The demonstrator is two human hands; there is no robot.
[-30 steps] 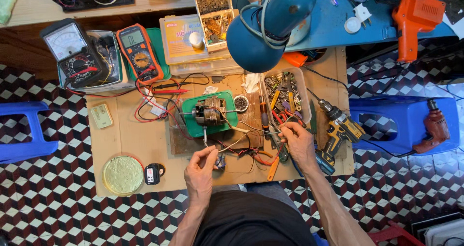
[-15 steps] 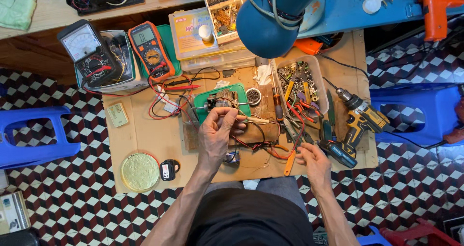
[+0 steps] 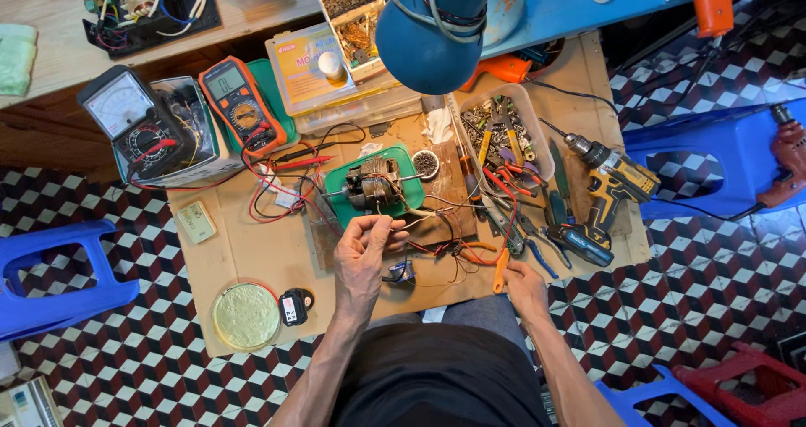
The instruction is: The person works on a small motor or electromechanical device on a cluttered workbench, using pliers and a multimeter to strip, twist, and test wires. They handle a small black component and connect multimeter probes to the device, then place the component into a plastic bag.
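A blue plastic stool [image 3: 50, 272] stands on the checkered floor off the left edge of the flat cardboard sheet [image 3: 243, 263] that carries the work; at that sheet's far left corner sit a grey analogue meter [image 3: 126, 125] and an orange digital multimeter [image 3: 239, 104], their red and black probe leads [image 3: 281, 179] trailing toward the middle; near the front edge lie a round yellow-green lidded tin [image 3: 244, 315] and a small black tape measure [image 3: 294, 306]; at the centre a small bare electric motor with copper windings [image 3: 371, 183] rests on a green plastic tray [image 3: 411, 193]; just in front of it the left hand [image 3: 363, 255] is raised with fingers pinched narrow on a thin pale wire [image 3: 417, 214] that seems to run from the motor, though the exact grip is too small to be sure of; to the right, the right hand [image 3: 525, 288] lies at the front edge, closed lightly about the orange handle of a small tool [image 3: 500, 269]; beyond it a clear plastic bin of pliers and bits [image 3: 504, 133] and a yellow-and-black cordless drill [image 3: 609, 188] fill the right edge; the risk, I judge, is that a tug on so fine a wire snaps it or drags the motor off its tray, and the tangled leads could snag either wrist.
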